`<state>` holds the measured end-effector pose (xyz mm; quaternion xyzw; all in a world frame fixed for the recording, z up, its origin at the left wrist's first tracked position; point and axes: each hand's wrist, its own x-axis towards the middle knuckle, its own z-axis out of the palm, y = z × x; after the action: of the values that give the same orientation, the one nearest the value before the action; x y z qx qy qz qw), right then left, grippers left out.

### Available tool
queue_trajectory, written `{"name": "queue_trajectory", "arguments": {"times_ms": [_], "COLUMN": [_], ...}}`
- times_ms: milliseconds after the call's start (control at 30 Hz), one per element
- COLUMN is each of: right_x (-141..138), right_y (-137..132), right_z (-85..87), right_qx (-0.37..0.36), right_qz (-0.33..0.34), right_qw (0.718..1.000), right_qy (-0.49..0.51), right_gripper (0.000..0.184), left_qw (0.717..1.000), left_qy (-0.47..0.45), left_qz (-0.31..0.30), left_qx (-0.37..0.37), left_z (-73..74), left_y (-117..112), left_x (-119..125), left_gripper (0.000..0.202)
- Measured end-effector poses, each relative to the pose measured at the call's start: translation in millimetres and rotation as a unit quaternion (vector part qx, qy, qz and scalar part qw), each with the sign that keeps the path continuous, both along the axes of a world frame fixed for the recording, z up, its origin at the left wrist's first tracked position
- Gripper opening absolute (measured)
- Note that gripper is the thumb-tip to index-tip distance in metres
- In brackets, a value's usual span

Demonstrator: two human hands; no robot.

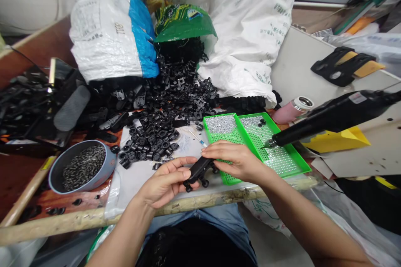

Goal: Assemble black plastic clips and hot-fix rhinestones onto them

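A long, narrow black piece with small wheels [200, 168] is held low over the front of the bench. My left hand [166, 181] closes on its near-left end, thumb on top and fingers underneath. At the far-right end, my right hand [233, 160] has its fingers bent over the piece. Just beyond the right fingertips is a thin screwdriver [198, 138] with a blue part; I cannot tell whether the fingers touch it. Black wheels [152, 142] are heaped on the pale sheet beyond my left hand.
Two green trays [230, 179] of small metal pieces stand right of the hands. Over them reaches a black power screwdriver [326, 117]. A blue bowl [108, 175] of screws sits left. Sacks [250, 29], black parts [184, 79] and a pink flask [286, 112] are behind.
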<state>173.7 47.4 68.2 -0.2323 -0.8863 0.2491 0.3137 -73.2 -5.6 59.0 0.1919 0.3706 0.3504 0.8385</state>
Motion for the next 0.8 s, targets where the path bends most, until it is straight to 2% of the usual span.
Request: {"name": "queue_trajectory", "arguments": {"times_ms": [167,333,433,600,700,767,800], "right_x": [5.8,9.6,11.5,6.9,2.1,10.0,20.2], "right_y": [2.8,3.3,3.6,-0.7,-7.8,-9.6,-8.1], "right_z": [5.3,7.2,8.1,7.7,7.1,7.5,8.1], "right_qx": [-0.115,-0.201,-0.228,-0.201,-0.164,-0.074,0.002], "right_qz": [0.013,0.021,0.026,0.031,0.036,-0.006,-0.067], "right_qw": [0.993,0.978,0.971,0.976,0.984,0.997,0.997], "right_qy": [0.019,0.040,0.062,0.073,0.058,0.036,0.031], "right_gripper": [0.032,0.028,0.019,0.018,0.018,0.021,0.024], "left_qw": [1.000,0.999,0.997,0.990,0.988,0.993,0.996], "left_qy": [-0.012,-0.041,-0.071,-0.124,-0.124,-0.088,-0.059], "left_qz": [0.001,-0.016,-0.037,-0.074,-0.089,-0.077,-0.063], "left_qx": [-0.006,-0.011,-0.011,0.005,0.010,0.024,0.035], "left_z": [-1.1,-2.8,-6.1,-14.0,-16.0,-16.7,-17.6], "left_y": [-2.7,-4.6,-3.8,-0.4,-0.4,-2.0,-3.2], "left_x": [1.5,1.1,0.1,1.5,8.7,16.4,20.6], "left_gripper": [0.042,0.042,0.039,0.038,0.041,0.044,0.044]}}
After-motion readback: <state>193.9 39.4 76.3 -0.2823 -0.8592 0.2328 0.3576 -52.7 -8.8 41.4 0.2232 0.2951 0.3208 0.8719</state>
